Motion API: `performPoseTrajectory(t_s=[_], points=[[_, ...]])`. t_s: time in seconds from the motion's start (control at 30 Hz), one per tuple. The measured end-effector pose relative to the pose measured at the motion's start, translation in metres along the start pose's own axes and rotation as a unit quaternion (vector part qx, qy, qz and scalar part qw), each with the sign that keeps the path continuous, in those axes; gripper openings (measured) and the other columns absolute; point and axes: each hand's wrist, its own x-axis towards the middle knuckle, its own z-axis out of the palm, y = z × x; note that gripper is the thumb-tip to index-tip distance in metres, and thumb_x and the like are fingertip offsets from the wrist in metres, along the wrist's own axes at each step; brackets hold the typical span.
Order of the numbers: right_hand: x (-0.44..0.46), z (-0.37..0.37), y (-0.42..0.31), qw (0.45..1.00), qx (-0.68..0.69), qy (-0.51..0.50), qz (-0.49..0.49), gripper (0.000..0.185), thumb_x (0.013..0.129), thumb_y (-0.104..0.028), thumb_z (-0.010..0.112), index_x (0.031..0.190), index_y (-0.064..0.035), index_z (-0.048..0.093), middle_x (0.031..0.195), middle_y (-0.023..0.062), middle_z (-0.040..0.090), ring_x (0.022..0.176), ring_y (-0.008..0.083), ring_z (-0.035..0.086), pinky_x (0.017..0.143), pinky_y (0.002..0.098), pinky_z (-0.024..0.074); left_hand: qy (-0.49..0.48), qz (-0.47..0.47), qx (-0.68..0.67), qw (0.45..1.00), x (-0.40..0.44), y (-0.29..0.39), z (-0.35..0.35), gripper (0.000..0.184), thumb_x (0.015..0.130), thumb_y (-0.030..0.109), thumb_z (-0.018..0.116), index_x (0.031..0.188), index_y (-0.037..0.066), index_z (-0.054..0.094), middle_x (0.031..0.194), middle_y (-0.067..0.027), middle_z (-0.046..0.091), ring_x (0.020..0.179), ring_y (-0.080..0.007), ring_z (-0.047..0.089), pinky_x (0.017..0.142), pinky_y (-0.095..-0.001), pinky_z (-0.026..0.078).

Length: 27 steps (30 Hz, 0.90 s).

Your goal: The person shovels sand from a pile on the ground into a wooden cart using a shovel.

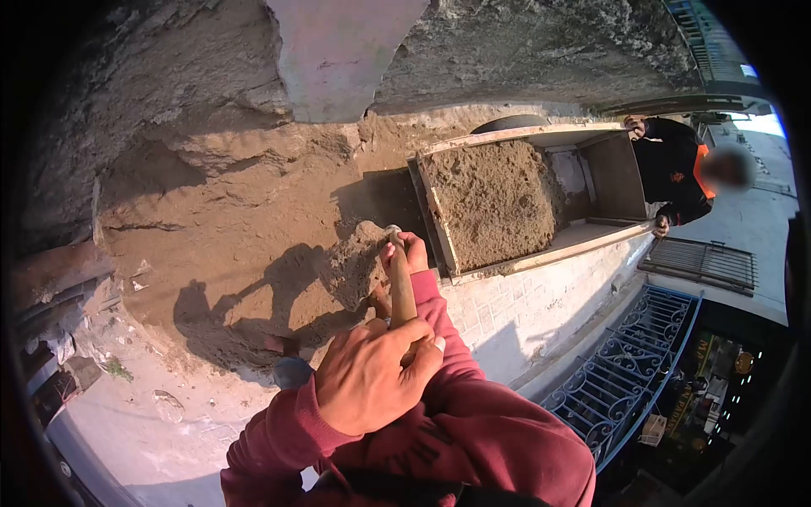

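Observation:
Both my hands are closed round the wooden handle of a hoe [402, 291]. My left hand [376, 372] grips the near end, back of the hand upward. Further along, my right hand [412, 253] wraps the handle close to its head. Damp sand [355, 264] lies heaped at the head and hides most of the blade. Just beyond my right hand stands a cart [439, 218] with a wooden-edged box, partly filled with sand [494, 203].
Loose sand [228, 232] covers the ground left of the cart, beside a rough wall [541, 59]. A person in dark clothing [672, 169] holds the cart's far end with both hands. Blue metal railing [621, 372] runs along the lower right, past paved ground [498, 313].

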Motion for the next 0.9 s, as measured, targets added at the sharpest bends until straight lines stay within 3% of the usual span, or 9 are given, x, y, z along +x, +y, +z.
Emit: performPoseTrajectory(t_s=[0.2, 0.3, 0.33, 0.37, 0.5, 0.6, 0.7, 0.83, 0.9], points=[[-0.219, 0.059, -0.125, 0.972, -0.056, -0.015, -0.227, 0.013, 0.086, -0.01, 0.053, 0.082, -0.0038, 0.042, 0.063, 0.0056, 0.049, 0.048, 0.0153, 0.049, 0.043, 0.0254, 0.05, -0.101, 0.13, 0.009, 0.986, -0.005, 0.118, 0.033, 0.031, 0.087, 0.023, 0.058, 0.114, 0.008, 0.063, 0.076, -0.0144, 0.061, 0.068, -0.033, 0.061, 0.064, -0.0405, 0.049], [-0.288, 0.085, -0.159, 0.905, -0.119, 0.003, -0.408, 0.011, 0.085, -0.008, 0.053, 0.09, -0.0041, 0.044, 0.069, 0.0066, 0.049, 0.052, 0.0157, 0.051, 0.045, 0.0287, 0.0506, -0.195, 0.134, 0.077, 0.968, 0.006, 0.117, 0.027, 0.061, 0.086, 0.023, 0.053, 0.144, 0.011, 0.037, 0.1, -0.0207, 0.062, 0.076, -0.0387, 0.063, 0.07, -0.0437, 0.052], [-0.302, 0.09, -0.168, 0.884, -0.135, 0.005, -0.447, 0.015, 0.085, -0.012, 0.056, 0.092, -0.0032, 0.047, 0.071, 0.0075, 0.049, 0.052, 0.0179, 0.052, 0.046, 0.0318, 0.0513, -0.116, 0.236, 0.061, 0.963, 0.014, 0.083, 0.041, 0.069, 0.086, 0.022, 0.052, 0.149, 0.01, 0.026, 0.105, -0.0233, 0.062, 0.08, -0.0409, 0.063, 0.071, -0.0439, 0.052], [-0.31, 0.092, -0.18, 0.868, -0.145, 0.015, -0.475, 0.018, 0.084, -0.015, 0.058, 0.093, -0.0031, 0.048, 0.071, 0.008, 0.049, 0.053, 0.0192, 0.052, 0.046, 0.0337, 0.0514, -0.23, 0.119, 0.085, 0.962, 0.025, 0.071, 0.035, 0.075, 0.089, 0.024, 0.051, 0.152, 0.01, 0.012, 0.112, -0.0256, 0.061, 0.085, -0.0431, 0.063, 0.077, -0.0449, 0.051], [-0.32, 0.091, -0.243, 0.791, -0.165, 0.047, -0.588, 0.025, 0.085, -0.023, 0.062, 0.097, -0.0058, 0.048, 0.068, 0.0072, 0.049, 0.05, 0.0208, 0.052, 0.043, 0.0364, 0.0487, -0.221, 0.019, 0.294, 0.93, 0.113, -0.042, 0.121, 0.073, 0.097, 0.033, 0.047, 0.153, 0.019, 0.002, 0.122, -0.0244, 0.055, 0.106, -0.0396, 0.056, 0.093, -0.0473, 0.044], [-0.364, 0.114, -0.269, 0.705, -0.159, 0.043, -0.69, 0.025, 0.086, -0.025, 0.064, 0.092, -0.0079, 0.047, 0.062, 0.0053, 0.047, 0.044, 0.0184, 0.049, 0.04, 0.0337, 0.0461, -0.105, 0.061, 0.318, 0.94, 0.188, -0.061, 0.201, 0.07, 0.095, 0.029, 0.052, 0.152, 0.018, 0.014, 0.127, -0.0197, 0.052, 0.115, -0.0366, 0.052, 0.099, -0.0436, 0.042], [-0.436, 0.155, -0.25, 0.612, -0.19, -0.017, -0.768, 0.026, 0.085, -0.026, 0.067, 0.084, -0.0082, 0.048, 0.058, 0.005, 0.046, 0.046, 0.0173, 0.049, 0.042, 0.0324, 0.0448, 0.035, 0.203, 0.15, 0.967, 0.219, -0.031, 0.236, 0.057, 0.078, 0.013, 0.065, 0.129, 0.0, 0.045, 0.118, -0.0201, 0.055, 0.112, -0.0354, 0.054, 0.099, -0.0448, 0.041], [-0.48, 0.18, -0.218, 0.634, -0.252, -0.136, -0.719, 0.023, 0.09, -0.025, 0.061, 0.082, -0.0102, 0.047, 0.066, 0.0036, 0.045, 0.059, 0.0149, 0.045, 0.057, 0.0298, 0.0396, 0.154, 0.308, 0.116, 0.932, 0.212, 0.009, 0.204, 0.042, 0.079, 0.036, 0.068, 0.093, -0.002, 0.059, 0.09, -0.0182, 0.062, 0.091, -0.0343, 0.058, 0.088, -0.0416, 0.044], [-0.462, 0.181, -0.204, 0.659, -0.278, -0.184, -0.675, 0.023, 0.09, -0.026, 0.061, 0.08, -0.0104, 0.047, 0.067, 0.0024, 0.044, 0.059, 0.0146, 0.044, 0.056, 0.03, 0.039, 0.082, 0.202, 0.135, 0.967, 0.203, 0.0, 0.178, 0.041, 0.079, 0.042, 0.067, 0.089, 0.002, 0.061, 0.073, -0.0177, 0.065, 0.074, -0.0373, 0.064, 0.073, -0.0446, 0.051]])
